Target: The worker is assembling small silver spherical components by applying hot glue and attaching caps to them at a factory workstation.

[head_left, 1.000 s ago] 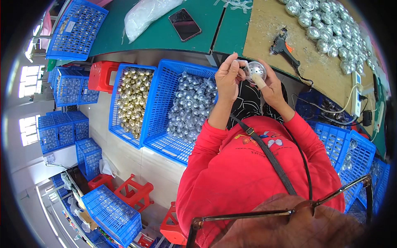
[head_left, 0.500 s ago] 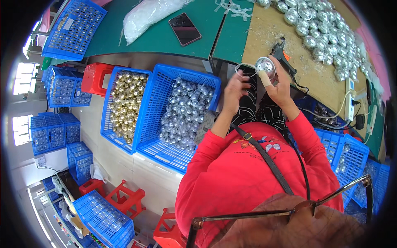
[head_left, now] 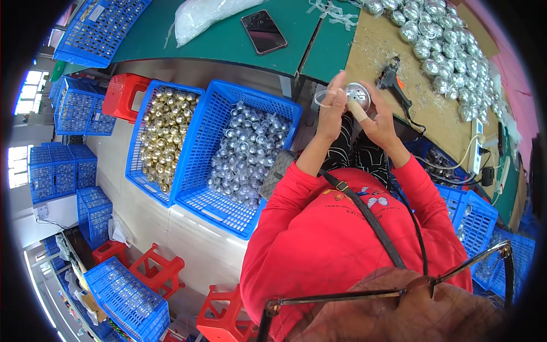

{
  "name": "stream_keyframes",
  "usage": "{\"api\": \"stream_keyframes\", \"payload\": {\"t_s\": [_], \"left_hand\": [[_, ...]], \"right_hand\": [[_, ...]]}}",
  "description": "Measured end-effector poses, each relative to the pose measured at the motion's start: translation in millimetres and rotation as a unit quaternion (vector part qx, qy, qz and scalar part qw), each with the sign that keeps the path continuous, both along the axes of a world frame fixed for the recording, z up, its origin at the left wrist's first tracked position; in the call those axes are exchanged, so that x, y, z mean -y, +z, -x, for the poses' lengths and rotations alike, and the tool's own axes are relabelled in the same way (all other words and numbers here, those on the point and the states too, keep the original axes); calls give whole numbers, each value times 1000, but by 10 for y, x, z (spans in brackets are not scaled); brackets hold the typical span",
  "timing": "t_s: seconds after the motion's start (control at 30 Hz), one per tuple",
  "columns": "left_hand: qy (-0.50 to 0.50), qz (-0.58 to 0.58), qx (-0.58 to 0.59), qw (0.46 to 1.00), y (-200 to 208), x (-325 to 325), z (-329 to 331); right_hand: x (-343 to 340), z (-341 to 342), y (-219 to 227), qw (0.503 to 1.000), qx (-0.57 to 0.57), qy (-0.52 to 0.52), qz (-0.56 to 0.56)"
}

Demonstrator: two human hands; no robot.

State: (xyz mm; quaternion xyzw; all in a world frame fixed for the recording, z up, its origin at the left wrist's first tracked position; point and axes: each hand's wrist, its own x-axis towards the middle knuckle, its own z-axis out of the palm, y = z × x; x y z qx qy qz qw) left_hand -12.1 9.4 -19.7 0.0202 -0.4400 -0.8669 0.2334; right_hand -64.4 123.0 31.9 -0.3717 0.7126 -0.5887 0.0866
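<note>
A shiny silver ball ornament (head_left: 358,98) sits in my right hand (head_left: 378,118), its fingers curved along the far side and its thumb, wrapped in a pale bandage, on the near side. My left hand (head_left: 329,117) is raised close to the ball's left side, fingers pointing up. A clear ring-shaped piece (head_left: 321,98) sticks out to the left from between its fingers; where it is pinched is partly hidden. Beyond my right hand, an orange and black glue gun (head_left: 392,80) lies on the brown board (head_left: 370,48).
Many silver balls (head_left: 444,51) cover the board's far right. A phone (head_left: 264,32) and white plastic bag (head_left: 208,17) lie on the green table (head_left: 159,48). At my left stand blue crates of silver balls (head_left: 242,154) and gold balls (head_left: 165,137). A power strip (head_left: 477,145) hangs at right.
My left hand has come up beside the ball, and the clear ring has shifted left of it. The ball is slightly further left in my right hand. The whole view has shifted a little.
</note>
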Motion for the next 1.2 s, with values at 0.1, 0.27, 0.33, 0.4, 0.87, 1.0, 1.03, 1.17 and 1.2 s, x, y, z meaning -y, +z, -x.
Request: {"api": "stream_keyframes", "payload": {"t_s": [0.1,0.27,0.33,0.4,0.87,1.0,1.03,1.17,1.2], "left_hand": [[25,16,-12,999,10,-2,2],[117,80,-51,989,115,-34,-31],[125,107,-57,985,115,-25,-30],[134,134,-61,980,123,-16,-40],[152,186,10,971,165,44,-103],[145,193,32,970,126,23,-80],[144,192,35,970,104,23,-79],[126,205,59,969,142,15,-69],[126,207,60,968,147,20,-67]], "right_hand": [[19,-29,-3,996,80,26,29],[50,-88,116,983,171,50,41],[40,-79,113,982,176,54,44],[21,-27,53,972,220,75,27],[-694,1012,-93,958,-172,-138,-183],[-732,1194,-123,904,-217,-162,-330],[-699,1184,-80,886,-218,-159,-377],[-704,1309,-25,895,-177,-138,-386],[-714,1367,-7,904,-154,-116,-381]]}}
